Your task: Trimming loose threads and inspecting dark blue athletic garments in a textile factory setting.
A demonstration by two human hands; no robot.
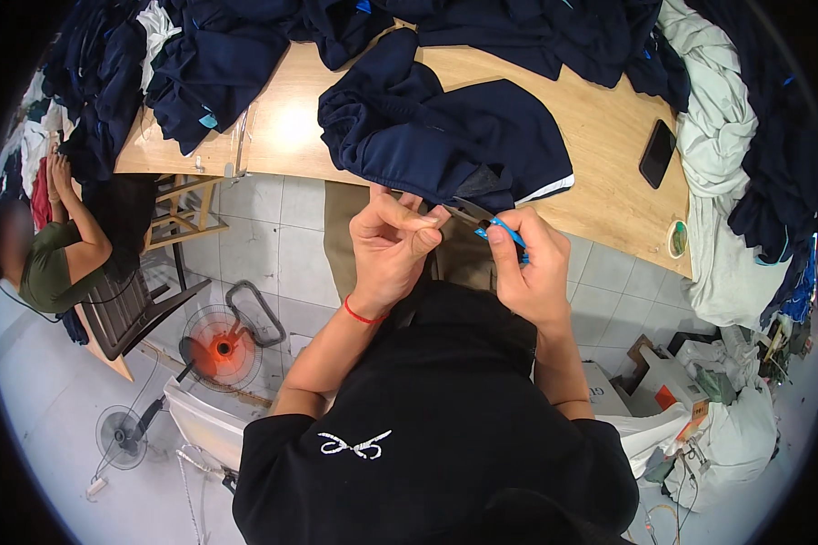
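A navy blue garment lies bunched on the table, its near edge hanging at the table's front and a white strip showing at its right end. At that near edge is my left hand, thumb and fingers closed in a pinch; what they hold is too small to make out. My right hand is wrapped round blue-handled thread snips. Their blades point up and left, close to the left fingertips and a dark patch on the garment.
Navy garments are heaped along the far side of the wooden table. A black phone lies at the right, beside pale cloth. At the left another person sits working, near a chair and an orange-centred fan.
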